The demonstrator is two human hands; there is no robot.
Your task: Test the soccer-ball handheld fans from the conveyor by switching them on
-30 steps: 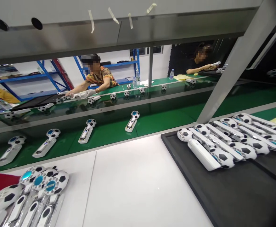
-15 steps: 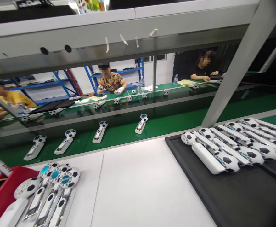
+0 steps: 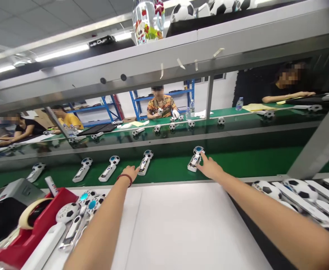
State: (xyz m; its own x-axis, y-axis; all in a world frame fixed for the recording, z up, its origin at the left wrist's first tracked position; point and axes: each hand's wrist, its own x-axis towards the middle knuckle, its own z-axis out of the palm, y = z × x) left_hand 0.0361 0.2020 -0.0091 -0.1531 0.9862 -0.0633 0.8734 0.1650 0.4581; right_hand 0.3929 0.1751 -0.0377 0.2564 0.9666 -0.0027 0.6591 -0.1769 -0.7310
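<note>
Both arms reach forward over the white work surface (image 3: pixel 175 225) to the green belt (image 3: pixel 170 170). My right hand (image 3: pixel 209 167) has its fingers apart at the right side of a football-headed device (image 3: pixel 194 161) with an open handle; its fingertips touch or nearly touch the device. Just left of another such device (image 3: pixel 145 163) is my left hand (image 3: pixel 130 173), its fingers spread and reaching the belt's near edge. A dark red bracelet circles the left wrist. Neither hand has lifted anything.
A red tape dispenser (image 3: pixel 37 221) stands at the left, beside several football devices (image 3: pixel 67 213). At right, a black tray (image 3: pixel 245 225) holds several white ones. More devices lie on the belt. A grey shelf frame (image 3: pixel 313 138) crosses above; people sit beyond it.
Both arms have come into view and stretch to the belt. The view has tilted up and turned left, and the black tray now sits farther right and is partly hidden by the right arm.
</note>
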